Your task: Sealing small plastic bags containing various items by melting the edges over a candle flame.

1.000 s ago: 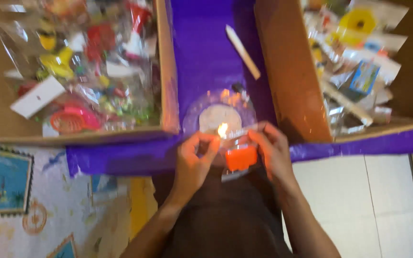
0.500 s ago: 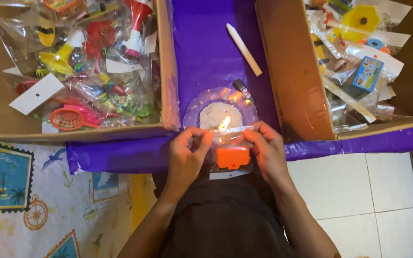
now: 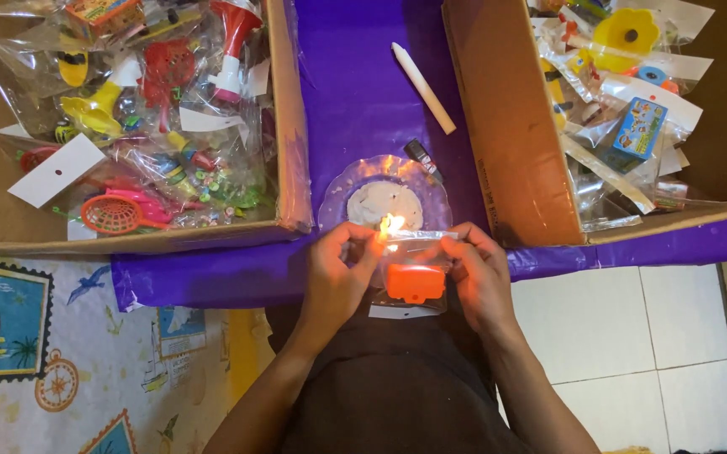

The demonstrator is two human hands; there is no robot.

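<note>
A small clear plastic bag holding an orange toy [image 3: 415,282], judged light, limp and heat-sensitive, is pinched at its top corners by left hand [image 3: 340,273] and right hand [image 3: 479,277] over a candle flame [image 3: 389,224] near the purple sheet's [image 3: 355,92] front edge.

Single head view, looking steeply down, close above purple sheet [image 3: 355,92] flanked by two cardboard boxes.

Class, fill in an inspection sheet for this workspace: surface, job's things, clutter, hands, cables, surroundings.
Surface: purple sheet between two boxes.
Job's things: clear bag with an orange toy, its top edge at a flame over a plate.
Clutter: white candle; left box and right box full of bagged toys.
Hands: left hand and right hand pinch the bag.
Cables: nothing seen.
Surroundings: patterned mat, white tiles.
</note>
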